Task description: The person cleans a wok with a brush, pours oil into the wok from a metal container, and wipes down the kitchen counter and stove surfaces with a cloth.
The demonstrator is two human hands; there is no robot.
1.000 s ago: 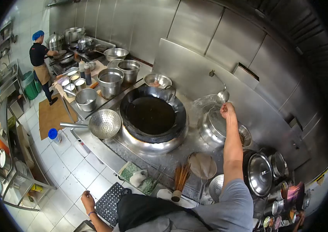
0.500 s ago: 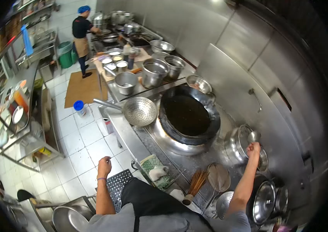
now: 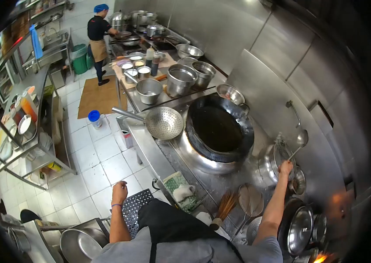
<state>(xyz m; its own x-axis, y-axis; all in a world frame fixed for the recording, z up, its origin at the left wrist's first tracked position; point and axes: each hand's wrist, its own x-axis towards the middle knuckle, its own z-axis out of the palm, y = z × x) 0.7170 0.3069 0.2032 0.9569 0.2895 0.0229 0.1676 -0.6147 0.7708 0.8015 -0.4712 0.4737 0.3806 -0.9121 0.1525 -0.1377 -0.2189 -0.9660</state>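
My right hand (image 3: 285, 167) is closed round the handle of a metal ladle (image 3: 302, 138), whose bowl points up toward the steel splashback. Just beneath that hand stands a metal pot (image 3: 265, 165) with a strainer-like rim over it. My left hand (image 3: 119, 193) hangs over the floor at my side, fingers curled in with nothing seen in them. In front of me a large black wok (image 3: 218, 127) holding dark liquid sits on a round steel burner ring. A perforated strainer ladle (image 3: 164, 123) rests at the wok's left edge.
A bamboo brush (image 3: 223, 207) and mesh skimmer (image 3: 251, 198) lie close to my body. A lidded pan (image 3: 300, 230) stands right, with flame (image 3: 321, 257) below it. Several pots line the far counter. A co-worker (image 3: 98, 39) stands at a stove at the back.
The ladle has risen above the pot, with more of its handle showing. Flame and an orange glow have appeared at the lower right. My left hand has hardly moved.
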